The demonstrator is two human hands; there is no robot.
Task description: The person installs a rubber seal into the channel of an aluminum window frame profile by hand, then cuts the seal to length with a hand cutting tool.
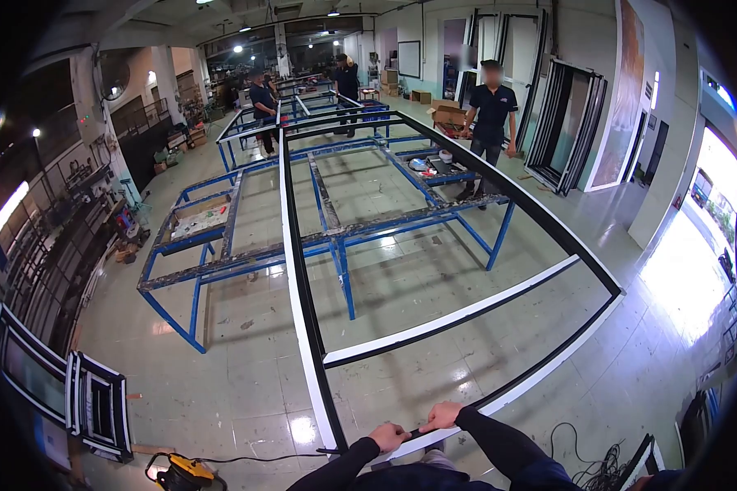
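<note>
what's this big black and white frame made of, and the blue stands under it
Frame: probably extruded aluminium, judging by the long, slim, uniform rails. It has a smooth black coating on the face and white along the side. Blue stands: likely square steel tube with blue paint, the top rails worn and grimy.

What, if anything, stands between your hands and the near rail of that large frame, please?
Nothing visible does: the left hand and the right hand both grip the near rail of the frame, side by side near its corner.
</note>
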